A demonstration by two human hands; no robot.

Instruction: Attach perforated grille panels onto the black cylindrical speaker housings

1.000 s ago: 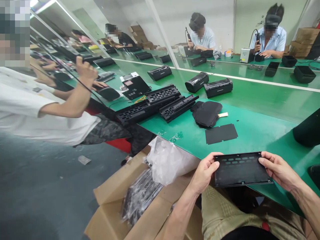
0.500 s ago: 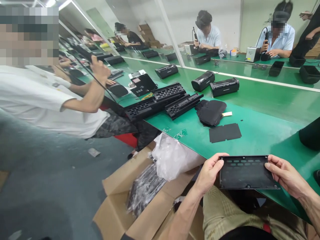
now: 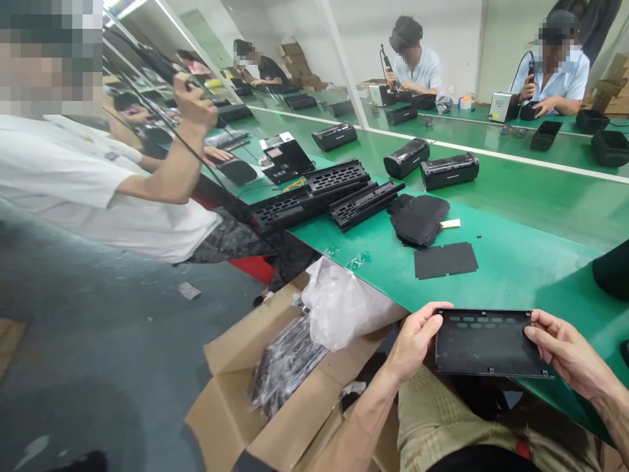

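Note:
I hold a flat black plastic panel (image 3: 489, 343) with a row of slots along its far edge, level over the near edge of the green table (image 3: 515, 196). My left hand (image 3: 417, 337) grips its left end, thumb on top. My right hand (image 3: 567, 351) grips its right end the same way. Just beyond the panel a black foam sheet (image 3: 445, 259) lies flat on the table, and behind that sits a pile of black foam pieces (image 3: 417, 219).
An open cardboard box (image 3: 280, 400) with bagged black parts and a clear plastic bag (image 3: 334, 305) stands on the floor to my left. Long black perforated housings (image 3: 324, 196) and black speakers (image 3: 449, 172) lie farther along. A person in a white shirt (image 3: 98, 190) works at my left; others sit across the line.
The view has swung a little to the left and the panel sits slightly lower in frame. The person at my left has raised a hand with a corded tool.

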